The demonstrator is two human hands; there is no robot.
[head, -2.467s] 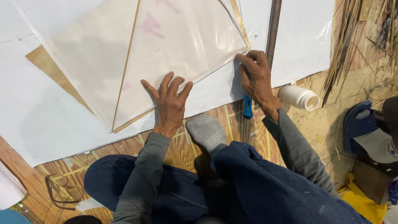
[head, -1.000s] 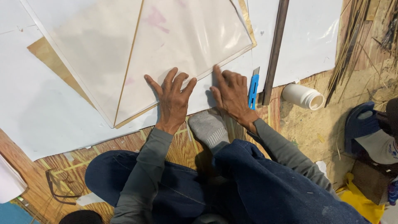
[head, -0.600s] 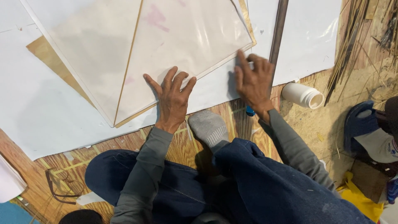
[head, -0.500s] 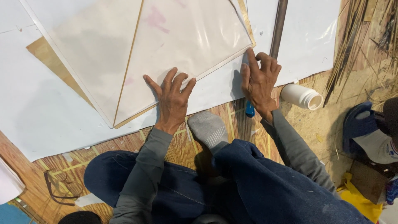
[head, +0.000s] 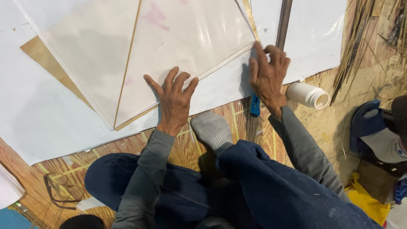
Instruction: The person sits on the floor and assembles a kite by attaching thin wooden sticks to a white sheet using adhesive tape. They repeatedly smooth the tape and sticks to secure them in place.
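Moved: since half a second ago my right hand (head: pixel 268 76) has slid up the kite's lower right edge; the left has stayed put.
Left hand (head: pixel 174 99): fingers spread flat, gripping nothing, pressing the kite's (head: pixel 169 46) lower edge onto the white sheet (head: pixel 38 114) on the floor.
Kite: pale paper on thin sticks, lying ahead of both hands, its centre stick running from the bottom corner up and away.
Right hand: fingers curled at the kite's edge; I cannot tell what they pinch.
Blue cutter (head: pixel 255 106): on the floor under that wrist, long axis toward me; right hand nearer.
White bottle (head: pixel 308 95): lying just right of it.
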